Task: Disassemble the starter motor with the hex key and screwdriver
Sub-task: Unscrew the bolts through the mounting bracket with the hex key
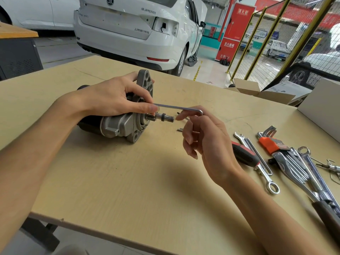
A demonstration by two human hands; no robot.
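Observation:
The starter motor lies on its side on the wooden table, its grey flange and shaft pointing right. My left hand grips the motor from above, and its thumb and forefinger steady the long arm of a silver hex key. The key's tip goes into the flange just above the shaft. My right hand pinches the key's bent end between thumb and forefinger, the other fingers loosely curled. A red and black screwdriver lies to the right. A small loose screw lies beside my right hand.
Right of my hands lie an orange hex key set, combination wrenches and a bundle of chrome wrenches. Cardboard boxes stand at the table's far right. A white car is parked beyond the table.

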